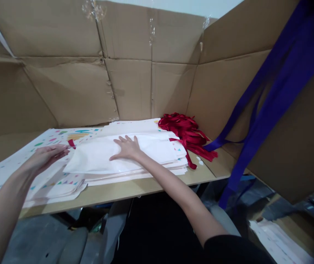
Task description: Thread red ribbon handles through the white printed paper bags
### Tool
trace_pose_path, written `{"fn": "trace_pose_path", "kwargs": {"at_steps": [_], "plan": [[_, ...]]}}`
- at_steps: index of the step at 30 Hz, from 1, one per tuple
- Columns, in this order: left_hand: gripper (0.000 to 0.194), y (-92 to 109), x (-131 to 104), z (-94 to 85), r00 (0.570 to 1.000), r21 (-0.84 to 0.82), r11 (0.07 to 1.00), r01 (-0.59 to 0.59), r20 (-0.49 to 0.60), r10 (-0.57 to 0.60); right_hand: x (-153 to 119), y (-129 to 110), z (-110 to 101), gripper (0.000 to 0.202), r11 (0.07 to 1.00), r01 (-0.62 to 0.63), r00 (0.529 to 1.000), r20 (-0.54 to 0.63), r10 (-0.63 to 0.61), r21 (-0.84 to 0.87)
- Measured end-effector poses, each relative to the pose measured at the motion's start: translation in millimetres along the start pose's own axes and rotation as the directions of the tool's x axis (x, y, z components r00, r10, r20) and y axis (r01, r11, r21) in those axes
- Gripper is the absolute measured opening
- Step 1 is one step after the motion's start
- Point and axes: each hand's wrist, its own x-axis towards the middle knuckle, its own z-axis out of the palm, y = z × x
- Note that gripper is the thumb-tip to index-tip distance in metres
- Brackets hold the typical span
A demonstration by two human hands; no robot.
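My left hand [49, 154] is closed in a pinch on a short red ribbon [71, 143] at the left end of a white folded paper piece [96, 156], which looks like a flat bag. Exactly how the ribbon meets the fingertips is too small to tell. With fingers spread, my right hand [128, 147] lies flat on top of that white piece. Under it is a stack of similar white pieces [170, 168], some with small coloured shapes on them.
A heap of red ribbons [183, 130] lies at the table's right end. Printed white sheets [47, 141] cover its left side. Cardboard walls [129, 88] stand behind and beside the table. Purple ribbons [266, 110] hang at the right. More white sheets [280, 238] lie lower right.
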Motion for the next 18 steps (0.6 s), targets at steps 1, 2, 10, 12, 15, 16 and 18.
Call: {"fn": "trace_pose_path", "kwargs": {"at_steps": [1, 2, 10, 12, 15, 16, 18], "plan": [[0.016, -3, 4, -2.3, 1.0, 0.011, 1.0, 0.012, -0.005, -0.012, -1, 1, -1, 0.101, 1.0, 0.014, 1.0, 0.003, -0.014, 0.013], [0.016, -6, 9, -5.5, 1.0, 0.022, 1.0, 0.021, -0.012, -0.021, -2, 2, -3, 0.103, 0.999, 0.039, 0.999, 0.002, -0.039, 0.029], [0.017, -20, 19, -17.6, 0.972, -0.003, 0.973, 0.231, -0.041, -0.231, -18, 29, -5, 0.086, 0.997, 0.067, 0.994, -0.084, -0.07, -0.031], [0.013, -17, 14, -14.2, 0.941, -0.063, 0.943, 0.326, -0.078, -0.331, -20, 33, -1, 0.085, 0.996, 0.071, 0.99, -0.115, -0.078, -0.058], [0.014, -14, 12, -10.8, 0.916, -0.168, 0.914, 0.37, -0.099, -0.389, -21, 34, 3, 0.085, 0.993, 0.084, 0.983, -0.158, -0.095, -0.08], [0.016, -14, 13, -10.8, 0.917, -0.194, 0.911, 0.363, -0.098, -0.386, -21, 33, 4, 0.085, 0.993, 0.086, 0.982, -0.158, -0.099, -0.085], [0.018, -16, 15, -12.8, 0.918, -0.231, 0.906, 0.356, -0.093, -0.384, -20, 32, 3, 0.084, 0.992, 0.083, 0.985, -0.144, -0.096, -0.093]]}}
